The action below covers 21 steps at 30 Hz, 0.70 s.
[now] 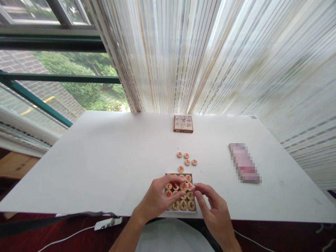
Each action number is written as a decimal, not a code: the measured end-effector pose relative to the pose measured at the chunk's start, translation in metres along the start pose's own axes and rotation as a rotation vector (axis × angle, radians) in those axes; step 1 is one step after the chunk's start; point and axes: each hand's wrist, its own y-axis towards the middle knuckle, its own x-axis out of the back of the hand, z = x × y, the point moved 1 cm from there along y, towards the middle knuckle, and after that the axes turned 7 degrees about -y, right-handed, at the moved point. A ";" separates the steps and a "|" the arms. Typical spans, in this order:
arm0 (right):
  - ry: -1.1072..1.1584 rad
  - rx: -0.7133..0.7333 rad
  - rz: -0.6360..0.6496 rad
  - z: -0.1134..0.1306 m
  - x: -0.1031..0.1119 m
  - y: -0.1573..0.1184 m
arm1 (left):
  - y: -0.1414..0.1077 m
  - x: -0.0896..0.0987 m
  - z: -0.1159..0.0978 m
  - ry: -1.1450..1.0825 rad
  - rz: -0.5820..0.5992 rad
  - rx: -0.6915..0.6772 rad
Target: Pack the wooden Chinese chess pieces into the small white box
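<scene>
An open box [194, 211] at the table's front edge holds rows of round wooden pieces, some with red characters and some with black. My left hand [159, 196] reaches over the box's left side, thumb and fingers apart around a red-marked piece [183, 186]; whether it touches that piece is unclear. At the box's right edge is my right hand [214, 206], its thumb and index finger bent near each other with no piece visible between them. Just behind the box lies a loose red-marked piece [181, 169], with several more [187, 162] beyond it.
On the white table [105, 157], a flat printed box lid [183, 124] lies near the back edge. A pixelated pinkish object [245, 163] rests at the right. Striped curtains [168, 56] hang behind the table. A white power strip [108, 223] is below the front edge.
</scene>
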 end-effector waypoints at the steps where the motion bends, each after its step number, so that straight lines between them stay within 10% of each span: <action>1: 0.032 0.006 0.034 0.005 -0.003 0.000 | -0.002 -0.002 0.000 -0.006 -0.003 0.003; 21: 0.317 -0.095 0.102 0.017 -0.016 -0.002 | -0.015 -0.008 0.004 0.042 0.020 0.006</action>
